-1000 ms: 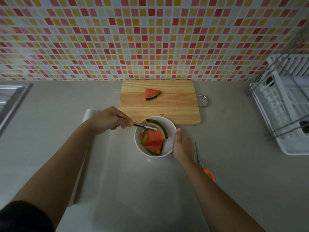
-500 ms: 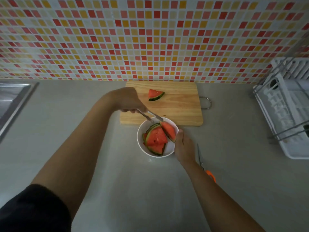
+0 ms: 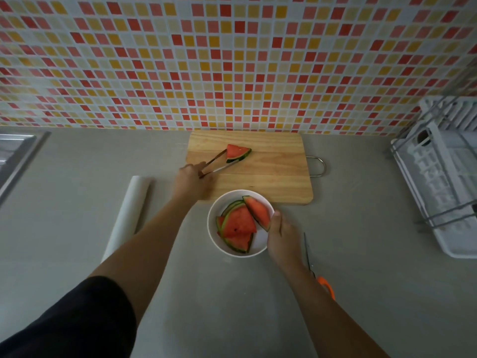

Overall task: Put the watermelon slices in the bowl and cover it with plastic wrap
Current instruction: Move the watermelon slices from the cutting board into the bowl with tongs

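As left hand (image 3: 192, 180) holds tongs (image 3: 216, 164), their grip flanks slice (image 3: 237, 152); bowl (image 3: 259, 245) near.

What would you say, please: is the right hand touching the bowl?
Touching. The head view shows the right hand against the side of the bowl, thumb lying on its rim.
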The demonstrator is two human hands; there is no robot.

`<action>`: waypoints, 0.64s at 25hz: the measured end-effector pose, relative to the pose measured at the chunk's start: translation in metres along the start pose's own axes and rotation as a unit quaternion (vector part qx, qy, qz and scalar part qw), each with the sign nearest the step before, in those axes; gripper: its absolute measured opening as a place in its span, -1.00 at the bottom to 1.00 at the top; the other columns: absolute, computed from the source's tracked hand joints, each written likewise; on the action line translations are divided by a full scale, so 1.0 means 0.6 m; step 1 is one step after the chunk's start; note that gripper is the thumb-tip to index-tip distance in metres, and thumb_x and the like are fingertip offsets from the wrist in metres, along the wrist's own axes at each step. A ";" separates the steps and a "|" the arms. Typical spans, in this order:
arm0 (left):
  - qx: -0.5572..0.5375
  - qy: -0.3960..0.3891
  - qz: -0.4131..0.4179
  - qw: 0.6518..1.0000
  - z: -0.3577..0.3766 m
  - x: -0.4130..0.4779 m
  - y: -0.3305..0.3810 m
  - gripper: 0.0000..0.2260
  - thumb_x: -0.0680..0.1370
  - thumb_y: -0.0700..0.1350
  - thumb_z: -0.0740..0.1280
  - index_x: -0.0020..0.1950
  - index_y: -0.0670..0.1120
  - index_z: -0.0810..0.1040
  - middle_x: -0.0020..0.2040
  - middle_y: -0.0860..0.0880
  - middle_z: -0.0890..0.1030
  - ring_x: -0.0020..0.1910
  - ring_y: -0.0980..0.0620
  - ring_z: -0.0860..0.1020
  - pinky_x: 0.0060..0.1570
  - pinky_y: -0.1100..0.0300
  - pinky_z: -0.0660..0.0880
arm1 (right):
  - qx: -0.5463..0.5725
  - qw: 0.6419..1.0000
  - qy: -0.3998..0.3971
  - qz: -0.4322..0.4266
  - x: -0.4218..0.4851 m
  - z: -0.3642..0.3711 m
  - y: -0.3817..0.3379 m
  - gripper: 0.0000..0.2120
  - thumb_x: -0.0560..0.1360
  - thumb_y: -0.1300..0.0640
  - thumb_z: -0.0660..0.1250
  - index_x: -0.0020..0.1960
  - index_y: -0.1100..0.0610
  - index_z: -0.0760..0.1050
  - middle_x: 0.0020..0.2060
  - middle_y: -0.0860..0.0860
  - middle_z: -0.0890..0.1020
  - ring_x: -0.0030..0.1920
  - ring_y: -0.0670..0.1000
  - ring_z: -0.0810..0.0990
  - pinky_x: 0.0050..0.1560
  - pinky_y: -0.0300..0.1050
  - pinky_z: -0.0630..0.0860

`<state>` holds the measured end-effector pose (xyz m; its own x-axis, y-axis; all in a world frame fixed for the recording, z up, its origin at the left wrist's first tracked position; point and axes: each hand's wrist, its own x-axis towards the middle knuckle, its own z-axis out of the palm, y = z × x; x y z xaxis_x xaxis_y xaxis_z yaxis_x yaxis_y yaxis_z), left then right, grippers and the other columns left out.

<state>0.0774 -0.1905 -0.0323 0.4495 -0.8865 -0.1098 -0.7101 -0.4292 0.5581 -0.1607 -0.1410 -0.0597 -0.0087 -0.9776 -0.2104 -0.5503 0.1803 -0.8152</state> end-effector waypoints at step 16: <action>-0.460 -0.039 -0.154 0.874 0.008 -0.007 -0.015 -0.69 0.48 -0.14 0.44 0.13 -0.31 0.61 -0.52 0.15 0.53 -0.58 0.24 0.45 -0.57 0.41 0.36 | -0.004 1.000 0.012 -0.013 -0.003 -0.001 -0.005 -0.63 0.61 0.02 -0.03 -0.25 0.09 0.41 -0.32 0.06 0.53 -0.21 0.13 0.51 -0.21 -0.10 0.30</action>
<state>0.0794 -0.1839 -0.0407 0.4795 -0.7773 -0.4072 0.1901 -0.3610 0.9130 -0.1598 -0.1395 -0.0565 -0.0143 -0.9844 -0.1754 -0.5574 0.1535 -0.8159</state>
